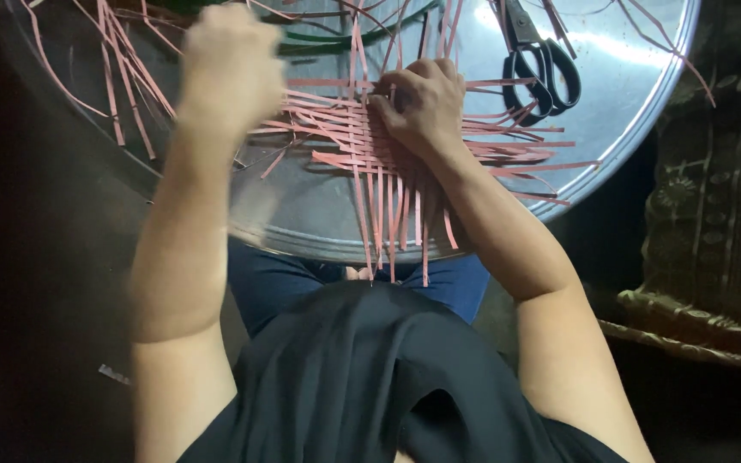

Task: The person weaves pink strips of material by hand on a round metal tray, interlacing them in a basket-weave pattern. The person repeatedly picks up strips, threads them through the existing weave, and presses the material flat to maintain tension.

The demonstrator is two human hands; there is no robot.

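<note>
A flat weave of pink strips (pixel 362 141) lies on a round metal tray (pixel 302 214) resting on my lap. My right hand (pixel 422 103) presses down on the middle of the weave, fingers curled onto the strips. My left hand (pixel 229 64) is blurred at the weave's left side, closed around the ends of pink strips that run out from the weave. Loose strip ends stick out over the tray's near rim and to the right.
Black-handled scissors (pixel 542 73) lie on the tray at the upper right. Loose pink strips (pixel 122 77) spread over the tray's upper left, with green strips (pixel 336 39) behind the hands. A patterned cloth (pixel 713 214) lies to the right.
</note>
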